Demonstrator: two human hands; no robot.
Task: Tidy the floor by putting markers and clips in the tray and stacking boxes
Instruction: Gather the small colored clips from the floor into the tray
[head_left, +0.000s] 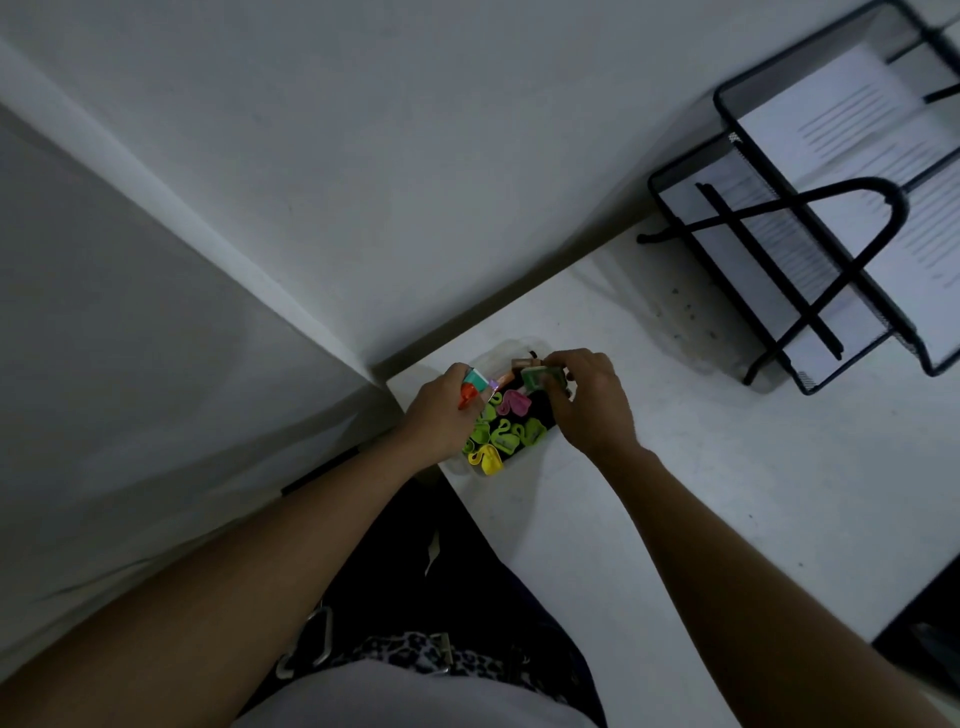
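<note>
Left hand (441, 410) clutches assorted clips (474, 378); right hand (587, 400) pinches green clip (535, 378) over clear tray (510, 348). Mesh paper rack (852, 183) sits well apart.

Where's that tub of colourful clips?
Head view: the tub sits at the corner of the white desk, between the left hand and right hand, left of the mesh tray.

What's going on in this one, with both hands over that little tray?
A person is working at a small clear tray on the corner of a white table. The tray already holds a pile of coloured clips. The left hand grips a bunch of clips, teal, orange and purple, at the tray's edge. The right hand pinches a green clip just above it. A black mesh paper rack stands further right.
</note>
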